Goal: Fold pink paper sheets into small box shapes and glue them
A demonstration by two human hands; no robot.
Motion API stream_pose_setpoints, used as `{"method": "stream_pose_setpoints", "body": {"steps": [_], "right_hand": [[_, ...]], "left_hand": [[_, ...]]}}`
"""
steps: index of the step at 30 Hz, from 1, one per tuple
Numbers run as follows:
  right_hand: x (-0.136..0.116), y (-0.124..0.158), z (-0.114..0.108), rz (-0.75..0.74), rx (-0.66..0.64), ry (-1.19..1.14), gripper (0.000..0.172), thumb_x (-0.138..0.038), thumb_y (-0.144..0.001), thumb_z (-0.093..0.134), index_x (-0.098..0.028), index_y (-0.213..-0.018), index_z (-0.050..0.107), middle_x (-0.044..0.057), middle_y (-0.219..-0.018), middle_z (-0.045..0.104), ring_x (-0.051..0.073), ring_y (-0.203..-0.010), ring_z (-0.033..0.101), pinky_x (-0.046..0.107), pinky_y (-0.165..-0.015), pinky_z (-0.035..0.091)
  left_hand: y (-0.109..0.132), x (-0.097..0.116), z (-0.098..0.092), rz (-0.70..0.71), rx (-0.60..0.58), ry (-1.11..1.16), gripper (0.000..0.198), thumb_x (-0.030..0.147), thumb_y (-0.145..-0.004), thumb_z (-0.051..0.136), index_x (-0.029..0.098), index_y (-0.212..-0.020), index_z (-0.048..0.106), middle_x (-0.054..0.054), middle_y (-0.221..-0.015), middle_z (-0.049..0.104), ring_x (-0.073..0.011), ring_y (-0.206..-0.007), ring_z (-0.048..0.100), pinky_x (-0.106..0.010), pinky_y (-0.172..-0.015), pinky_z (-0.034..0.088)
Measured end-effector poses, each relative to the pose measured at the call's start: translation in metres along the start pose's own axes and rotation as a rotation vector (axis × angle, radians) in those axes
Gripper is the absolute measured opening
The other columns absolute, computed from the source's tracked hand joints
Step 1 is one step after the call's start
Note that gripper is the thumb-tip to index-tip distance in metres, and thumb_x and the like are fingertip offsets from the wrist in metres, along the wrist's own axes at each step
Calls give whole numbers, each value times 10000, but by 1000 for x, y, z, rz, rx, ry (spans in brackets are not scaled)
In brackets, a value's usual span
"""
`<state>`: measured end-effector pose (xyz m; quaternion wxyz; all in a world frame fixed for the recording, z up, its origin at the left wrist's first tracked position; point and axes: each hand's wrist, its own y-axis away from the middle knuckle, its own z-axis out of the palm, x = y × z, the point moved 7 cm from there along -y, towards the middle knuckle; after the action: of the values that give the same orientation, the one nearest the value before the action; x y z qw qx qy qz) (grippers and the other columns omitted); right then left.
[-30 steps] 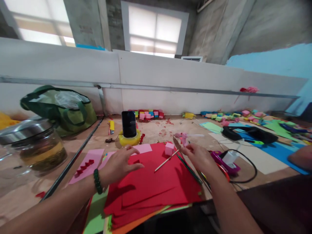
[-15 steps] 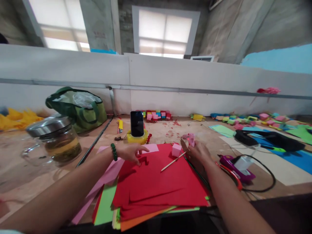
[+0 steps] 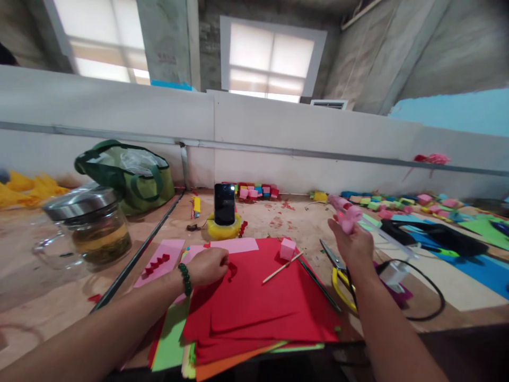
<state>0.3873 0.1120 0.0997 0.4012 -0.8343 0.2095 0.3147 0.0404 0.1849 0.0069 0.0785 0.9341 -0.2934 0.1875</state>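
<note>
My left hand [image 3: 209,265], with a green bead bracelet at the wrist, is closed over the upper left of the red paper stack [image 3: 262,302]; whatever its fingers hold is hidden. A small dark red piece [image 3: 233,271] lies just right of it. My right hand [image 3: 353,241] is wrapped round a pink glue gun [image 3: 347,212], raised over the table at the right. Near the stack's top edge sit a pink paper cube [image 3: 288,248] and a thin wooden stick [image 3: 282,267]. Yellow-handled scissors [image 3: 342,278] lie below my right hand.
A glass tea jug [image 3: 99,233] and a green bag [image 3: 149,185] stand at the left. A phone [image 3: 225,204] rests upright on a yellow roll [image 3: 224,227]. Coloured paper cubes [image 3: 258,191] line the wall. At the right are a white plug [image 3: 395,273] and cable.
My right hand has lifted the pink glue gun up and to the right, uncovering the scissors. My left hand has drawn its spread fingers closed and shifted slightly left and down.
</note>
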Motion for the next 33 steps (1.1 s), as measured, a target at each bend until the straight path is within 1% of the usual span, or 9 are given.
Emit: {"method": "stream_pose_setpoints", "body": {"steps": [3, 7, 11, 15, 20, 24, 26, 30, 33], "right_hand": [[-5, 14, -15, 114, -9, -263, 497, -497, -695, 668, -125, -1024, 700, 122, -883, 711, 250, -772, 646, 353, -681, 498], [-36, 56, -23, 148, -239, -486, 451, -451, -659, 735, -181, -1015, 675, 60, -848, 704, 177, -635, 636, 267, -540, 489], [-67, 108, -23, 95, -434, -439, 392, -536, -756, 636, -163, -868, 675, -21, -465, 531, 104, -401, 424, 216, -385, 320], [-77, 141, -11, 73, -469, -435, 397, -577, -734, 619, -192, -818, 666, -25, -447, 520, 123, -400, 445, 236, -396, 353], [-74, 135, -7, 74, -363, -327, 356, -547, -740, 633, -194, -768, 663, -14, -476, 538, 133, -444, 479, 246, -437, 370], [-64, 114, -29, 65, -165, -457, 300, -481, -745, 674, -193, -828, 660, -17, -544, 558, 130, -487, 493, 241, -464, 405], [-57, 109, -39, 71, -125, -521, 293, -459, -744, 692, -191, -858, 658, 1, -630, 607, 122, -504, 507, 229, -455, 415], [-49, 109, -48, 68, -84, -586, 261, -435, -774, 683, -190, -863, 655, 24, -752, 648, 111, -544, 531, 210, -473, 450], [-54, 114, -53, 70, -27, -611, 257, -431, -777, 683, -189, -859, 656, 23, -767, 651, 100, -548, 532, 199, -489, 464]], "left_hand": [[-1, 7, -4, 38, 62, 45, 148, 178, -765, 512, 174, -793, 657, -57, -828, 683, -180, -751, 588, -258, -629, 379], [7, 27, -27, 221, 308, 310, 155, 182, -820, 545, 163, -835, 698, -52, -845, 678, -160, -791, 602, -257, -728, 433], [26, 39, -55, 362, 558, 480, 132, 177, -825, 598, 154, -790, 723, -58, -826, 649, -146, -777, 601, -250, -719, 451], [36, 43, -67, 419, 632, 529, 104, 128, -801, 622, 142, -780, 723, -49, -789, 619, -130, -750, 587, -233, -690, 449], [27, 40, -49, 406, 527, 395, 140, 192, -829, 597, 161, -810, 732, -52, -780, 612, -144, -741, 566, -250, -676, 430], [14, 40, -20, 359, 237, 67, 199, 196, -797, 578, 207, -897, 749, -61, -825, 642, -186, -771, 587, -282, -677, 419], [7, 44, -19, 328, 142, -13, 304, 189, -745, 588, 215, -1013, 729, -64, -846, 643, -209, -787, 598, -293, -678, 430], [-24, 81, -34, 369, 107, 34, 500, 380, -758, 612, 181, -1216, 618, -120, -1092, 607, -264, -957, 595, -362, -846, 448], [-65, 117, -20, 456, 27, 63, 901, 523, -645, 715, 204, -1423, 390, -182, -1304, 473, -353, -1165, 497, -433, -937, 403]]}}
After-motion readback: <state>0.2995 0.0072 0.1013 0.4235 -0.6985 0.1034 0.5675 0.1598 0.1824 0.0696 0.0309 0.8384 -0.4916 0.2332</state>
